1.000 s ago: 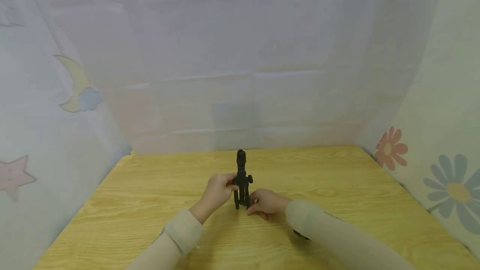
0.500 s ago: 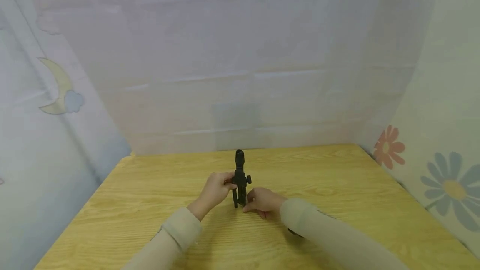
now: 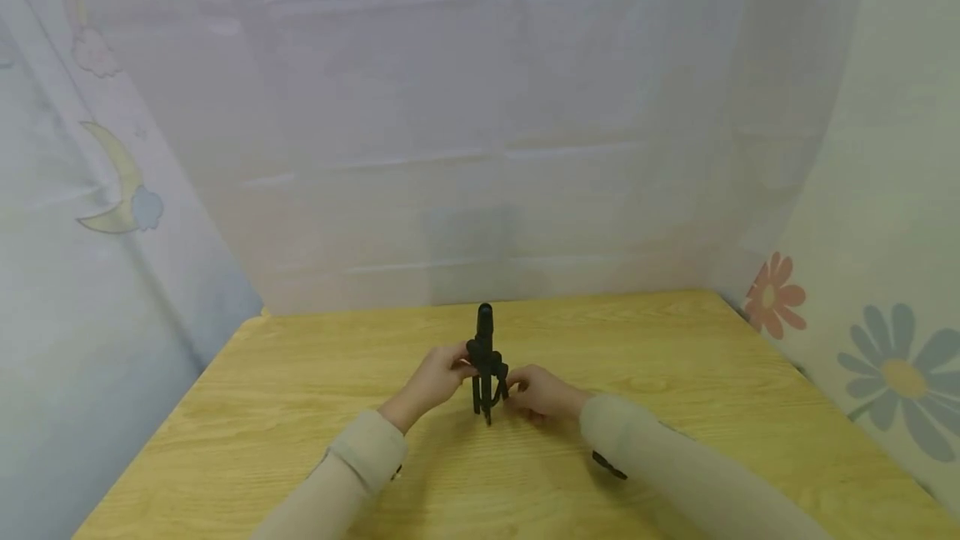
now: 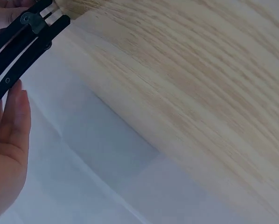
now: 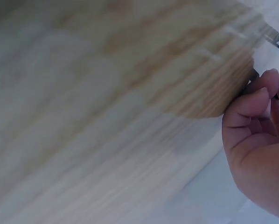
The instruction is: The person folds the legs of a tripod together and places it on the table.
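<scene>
A small black tripod (image 3: 486, 361) stands upright between the two hands, in the middle of the wooden table. My left hand (image 3: 433, 377) grips its upper body from the left, thumb and fingers around it. From the right, my right hand (image 3: 543, 392) pinches one of its legs low down. In the left wrist view the tripod's legs (image 4: 25, 51) lie close together in a slant above the left hand (image 4: 9, 144). Curled fingers of the right hand (image 5: 256, 112) in the right wrist view hide most of the leg. Whether the feet touch the table cannot be told.
The wooden table (image 3: 300, 373) reaches back to a pale cloth wall (image 3: 390, 148). Cloth side walls carry a moon (image 3: 120, 182) at the left and flowers (image 3: 900, 377) at the right. A small dark piece (image 3: 609, 465) shows under the right sleeve.
The tripod has turned about its upright axis, so its top and knob face differently and its legs look further apart. My right hand has shifted slightly right and away from me.
</scene>
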Demonstrator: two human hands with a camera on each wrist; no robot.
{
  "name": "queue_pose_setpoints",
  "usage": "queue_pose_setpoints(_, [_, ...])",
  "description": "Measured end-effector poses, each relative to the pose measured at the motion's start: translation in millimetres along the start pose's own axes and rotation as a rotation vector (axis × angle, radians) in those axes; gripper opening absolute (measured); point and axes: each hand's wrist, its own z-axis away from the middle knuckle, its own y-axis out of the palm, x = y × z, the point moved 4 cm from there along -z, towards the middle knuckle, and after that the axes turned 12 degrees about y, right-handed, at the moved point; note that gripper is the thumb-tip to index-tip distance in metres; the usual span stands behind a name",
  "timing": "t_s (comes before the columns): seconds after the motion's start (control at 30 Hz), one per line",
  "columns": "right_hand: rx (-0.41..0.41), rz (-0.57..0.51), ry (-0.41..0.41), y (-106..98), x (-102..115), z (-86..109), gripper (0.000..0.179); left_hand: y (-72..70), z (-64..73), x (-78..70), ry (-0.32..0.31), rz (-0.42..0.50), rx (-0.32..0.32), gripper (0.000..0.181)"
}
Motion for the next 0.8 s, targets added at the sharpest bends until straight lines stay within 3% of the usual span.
queue_pose_setpoints(0.17, [-0.001, 0.008, -0.059, 0, 1, 3.3, 0.010, -1.5, 1.3, 0.1, 0.031, -0.008, -0.008, 0.018])
queue_pose_setpoints(0.33, [0.000, 0.025, -0.051, -2, -1, 8.0, 0.014, -5.3, 9.2, -5.3, -0.008, -0.023, -0.045, 0.024])
queue_pose_setpoints(0.57, [0.029, 0.023, -0.048, -3, -3, 18.9, 0.015, -0.1, 16.7, -13.6, -0.052, 0.040, -0.013, 0.040])
queue_pose_setpoints(0.8, [0.091, -0.021, -0.047, -2, -8, 22.3, 0.007, 7.4, 16.9, -16.0, -0.055, 0.047, -0.037, 0.037])
